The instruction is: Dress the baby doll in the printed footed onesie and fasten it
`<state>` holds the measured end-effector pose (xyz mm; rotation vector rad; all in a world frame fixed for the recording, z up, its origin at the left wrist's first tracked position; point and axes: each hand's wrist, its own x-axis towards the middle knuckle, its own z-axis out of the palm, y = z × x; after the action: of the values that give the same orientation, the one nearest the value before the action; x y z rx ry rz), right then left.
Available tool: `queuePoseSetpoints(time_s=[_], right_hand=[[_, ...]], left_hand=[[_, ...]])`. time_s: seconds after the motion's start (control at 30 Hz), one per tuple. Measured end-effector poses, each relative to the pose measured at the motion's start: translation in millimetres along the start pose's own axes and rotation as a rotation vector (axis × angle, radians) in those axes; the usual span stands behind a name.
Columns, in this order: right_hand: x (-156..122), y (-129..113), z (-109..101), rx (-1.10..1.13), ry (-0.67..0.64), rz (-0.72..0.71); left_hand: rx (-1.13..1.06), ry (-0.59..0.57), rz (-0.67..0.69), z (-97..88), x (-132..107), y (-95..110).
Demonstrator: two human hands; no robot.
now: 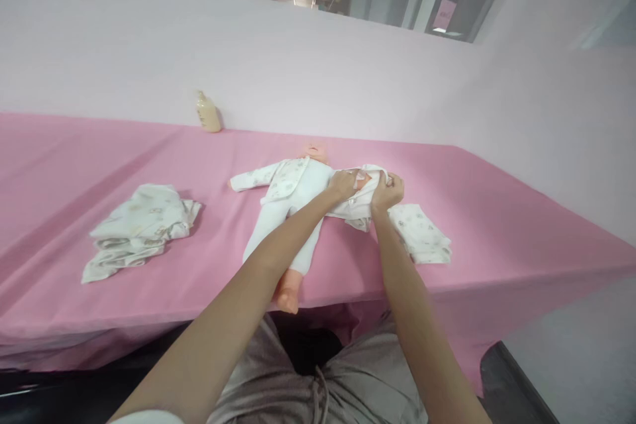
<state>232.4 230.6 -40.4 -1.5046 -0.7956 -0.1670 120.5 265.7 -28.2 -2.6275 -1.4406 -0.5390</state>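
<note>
One doll [314, 179] lies face-up on one pink-draped bench [497, 212], between one left cloth [144, 218] and one right cloth [421, 235]. Two hands work its jacket [291, 179]: the right hand [388, 191] pinches fabric, fingers closed; the left hand [342, 184] curls there, its grip unclear. One bottle [209, 114] stands behind.

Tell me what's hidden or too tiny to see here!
Head view: the end of one leg of the doll, behind the left forearm.
Head view: the doll's arm between the hands, mostly covered by white cloth and fingers.
Head view: the bottle's lettering, too small and blurred.
</note>
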Motion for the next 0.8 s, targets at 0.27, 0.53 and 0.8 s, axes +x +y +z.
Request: queuePoseSetpoints(time_s=[0.27, 0.53, 0.8], right_hand=[[-4, 9, 12, -0.003, -0.186, 0.258], [-5, 7, 7, 0.008, -0.176, 0.290], [-32, -19, 9, 0.231, -0.270, -0.024]], left_hand=[[0.031, -0.031, -0.045, -2.1, 0, -1], [0.006, -0.051, -0.035, -0.1, 1, -5], [-0.153, -0.075, -0.082, -0.8, -1, -4]])
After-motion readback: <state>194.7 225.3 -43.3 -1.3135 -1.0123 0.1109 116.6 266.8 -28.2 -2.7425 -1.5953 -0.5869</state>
